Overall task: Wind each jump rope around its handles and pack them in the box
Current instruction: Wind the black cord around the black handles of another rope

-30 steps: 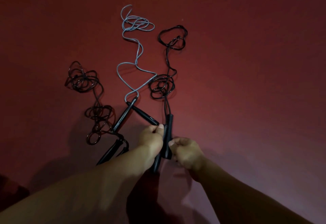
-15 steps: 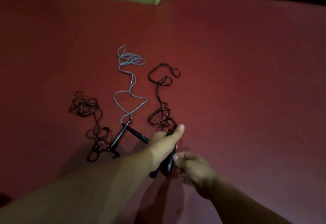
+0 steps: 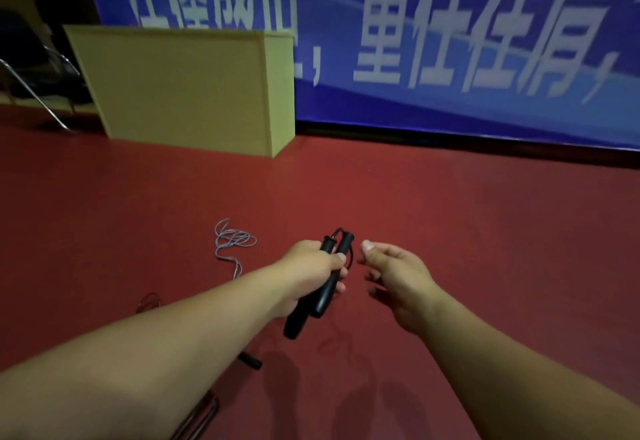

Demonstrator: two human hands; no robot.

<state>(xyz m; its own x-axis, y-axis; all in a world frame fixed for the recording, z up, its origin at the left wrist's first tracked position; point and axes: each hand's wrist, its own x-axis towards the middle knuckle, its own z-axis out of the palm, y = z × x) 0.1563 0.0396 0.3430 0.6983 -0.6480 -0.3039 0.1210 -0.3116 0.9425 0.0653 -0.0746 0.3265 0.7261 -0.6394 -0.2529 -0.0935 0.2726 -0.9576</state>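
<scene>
At the far left, a metal chair leg (image 3: 33, 95) stands by the wall, and next to it a yellow cardboard box (image 3: 180, 88) sits upright on the red floor (image 3: 485, 231), in front of a blue banner (image 3: 450, 41) with large white characters. Nearer, a grey rope (image 3: 232, 244) lies in loose coils on the floor, left of the hands; part of a thin dark rope (image 3: 149, 301) and a black handle end (image 3: 251, 360) show beside and below the left forearm. The left hand (image 3: 311, 271) grips a pair of black handles (image 3: 329, 277) side by side, fingers curled round them, held above the floor with the cord looped at their tops. Just to the right, the right hand (image 3: 394, 271) holds nothing, its fingers loosely bent, near the handles but apart from them.
</scene>
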